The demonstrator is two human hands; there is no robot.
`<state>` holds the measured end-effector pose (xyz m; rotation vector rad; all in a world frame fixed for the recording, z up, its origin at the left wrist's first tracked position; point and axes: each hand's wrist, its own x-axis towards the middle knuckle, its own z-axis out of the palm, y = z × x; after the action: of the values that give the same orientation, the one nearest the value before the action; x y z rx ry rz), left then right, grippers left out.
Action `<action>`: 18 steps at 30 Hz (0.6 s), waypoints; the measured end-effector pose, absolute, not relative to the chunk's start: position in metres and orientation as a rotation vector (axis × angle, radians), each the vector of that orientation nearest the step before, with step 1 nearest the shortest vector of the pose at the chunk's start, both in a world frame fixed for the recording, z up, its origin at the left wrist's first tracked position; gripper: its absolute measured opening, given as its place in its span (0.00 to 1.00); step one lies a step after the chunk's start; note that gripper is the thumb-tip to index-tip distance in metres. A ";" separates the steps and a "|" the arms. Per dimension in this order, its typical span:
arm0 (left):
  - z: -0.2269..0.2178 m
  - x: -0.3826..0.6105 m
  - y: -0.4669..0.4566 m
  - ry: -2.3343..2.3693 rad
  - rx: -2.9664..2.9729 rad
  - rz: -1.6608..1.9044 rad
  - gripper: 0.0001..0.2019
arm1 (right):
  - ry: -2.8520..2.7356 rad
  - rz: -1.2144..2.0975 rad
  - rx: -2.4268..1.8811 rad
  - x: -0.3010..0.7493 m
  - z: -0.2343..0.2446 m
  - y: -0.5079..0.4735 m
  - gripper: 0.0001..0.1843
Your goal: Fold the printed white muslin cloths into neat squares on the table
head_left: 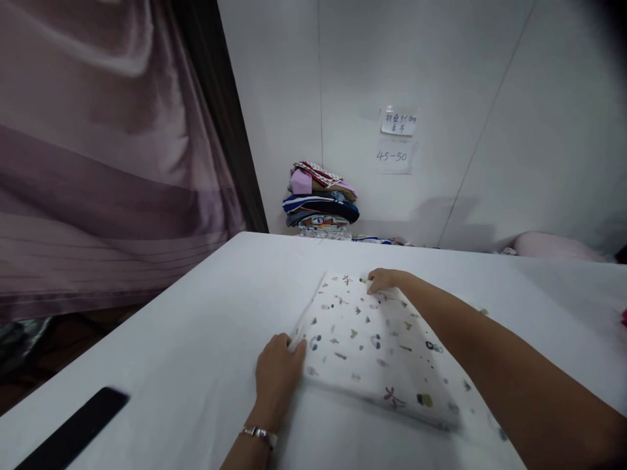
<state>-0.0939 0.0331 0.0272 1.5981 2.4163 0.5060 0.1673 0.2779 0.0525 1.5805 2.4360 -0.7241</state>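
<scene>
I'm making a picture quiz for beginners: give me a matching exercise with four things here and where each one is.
1. Left hand
2. Right hand
3. Silver wristband
4. Paper notes

A. on the wall
B. at the patterned cloth's left edge
C. around the left wrist
D. at the cloth's far edge

Pairs: 1-B, 2-D, 3-C, 4-A

Losing the end of a blurred black object off-frame at eight o'clock, part of the patterned cloth behind the right arm at four; catching only a red thing, unidentifiably small, past three.
</scene>
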 end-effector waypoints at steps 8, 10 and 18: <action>0.036 -0.091 0.030 2.350 1.339 0.631 0.13 | 2.401 -1.073 1.536 0.137 0.064 0.280 0.38; 0.034 -0.093 0.030 2.319 1.317 0.715 0.14 | 2.425 -1.114 1.547 0.122 0.063 0.283 0.39; 0.027 -0.096 0.029 2.235 1.266 0.760 0.18 | 2.546 -1.176 1.636 0.058 0.053 0.287 0.44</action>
<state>-0.0965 0.0290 0.0270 1.2663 2.2354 0.7605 0.0581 0.2871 0.0530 1.6360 2.5462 -1.1756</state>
